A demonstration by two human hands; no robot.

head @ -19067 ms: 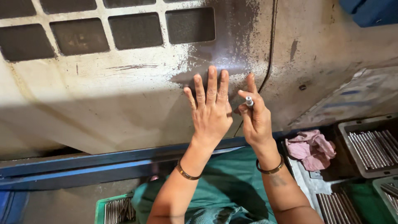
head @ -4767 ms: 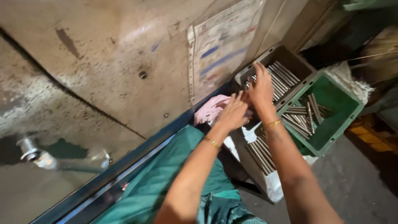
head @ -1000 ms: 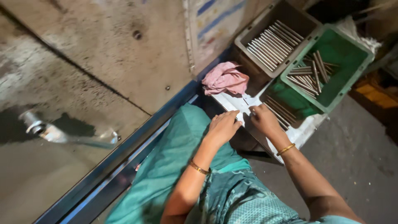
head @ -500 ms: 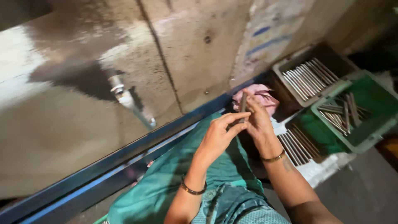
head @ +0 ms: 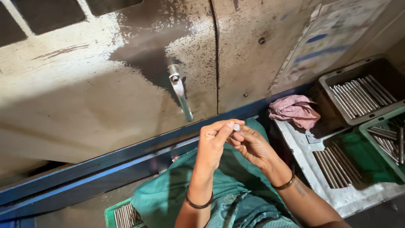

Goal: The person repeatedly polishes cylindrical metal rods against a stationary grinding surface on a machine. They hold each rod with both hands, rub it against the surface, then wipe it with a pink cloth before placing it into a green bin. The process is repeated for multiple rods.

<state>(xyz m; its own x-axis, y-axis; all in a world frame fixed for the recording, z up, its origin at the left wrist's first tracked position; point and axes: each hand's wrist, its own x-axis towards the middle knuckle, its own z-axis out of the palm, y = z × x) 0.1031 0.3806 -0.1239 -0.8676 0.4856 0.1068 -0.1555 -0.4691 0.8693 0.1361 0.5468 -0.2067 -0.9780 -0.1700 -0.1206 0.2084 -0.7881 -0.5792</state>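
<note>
Head view looks down on two bare hands meeting over a lap draped in green cloth [head: 168, 198]. Left hand [head: 213, 141] is closed in a pinch around a short metal pin [head: 236, 126], whose pale round end shows just past the fingertips. Right hand [head: 253, 145] is curled beside it, its fingertips touching the same pin from the other side, so both grip the one small piece.

The hold looks slight: only fingertips bear on a smooth round thing, and a slip would likely send it down into the folds of the cloth or into the dark gap by the blue rail [head: 105, 169], where it would be hard to find.

A metal lever [head: 180, 90] juts from the stained machine panel [head: 84, 97] just above the hands; lifting them without looking could knock the knuckles on it.

Well to the right lie a grey tray of rods [head: 358, 90], a green bin [head: 379, 147] with more rods, loose rods [head: 335, 164] on a flat metal plate [head: 350, 194], and a pink rag [head: 294, 110]. Those loose rods lie unfenced and could roll if the plate were bumped. Whether the pin is oily cannot be told.
</note>
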